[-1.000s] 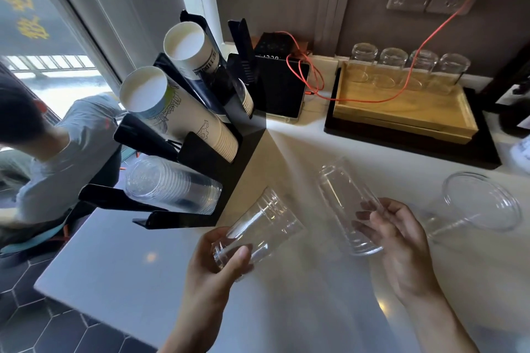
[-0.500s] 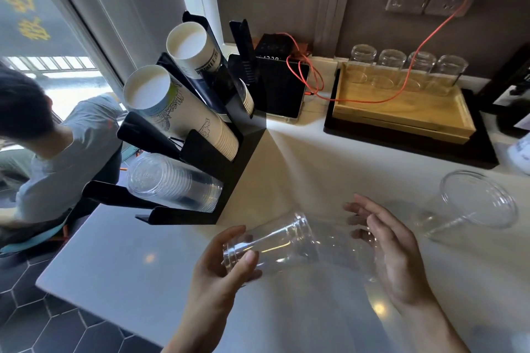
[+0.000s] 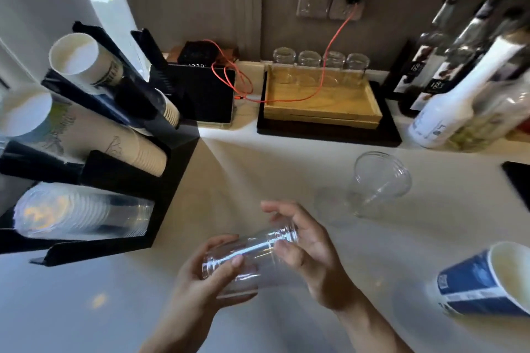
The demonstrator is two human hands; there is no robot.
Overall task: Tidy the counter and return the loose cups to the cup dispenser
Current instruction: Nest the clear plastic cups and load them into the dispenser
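Two clear cups (image 3: pixel 246 261) seem to be nested, lying sideways above the counter's (image 3: pixel 286 169) near edge, held between both hands. The left hand (image 3: pixel 206 278) wraps the base end, thumb over the top; the right hand (image 3: pixel 304 252) cups the rim end with fingers curled round it. The step in hand looks like seating one cup inside the other before racking. To do it well, keep both axes in line and press lightly, since thin plastic buckles; a slight twist should settle the rims together. Another clear cup (image 3: pixel 378 180) lies on its side toward the right, well apart, and a blue cup (image 3: pixel 481 281) lies tipped at the near right edge. The dispenser (image 3: pixel 129 169) stands at the left edge, its lowest slot holding the clear stack (image 3: pixel 83 212), where the pair likely belongs, rim matching the stack.
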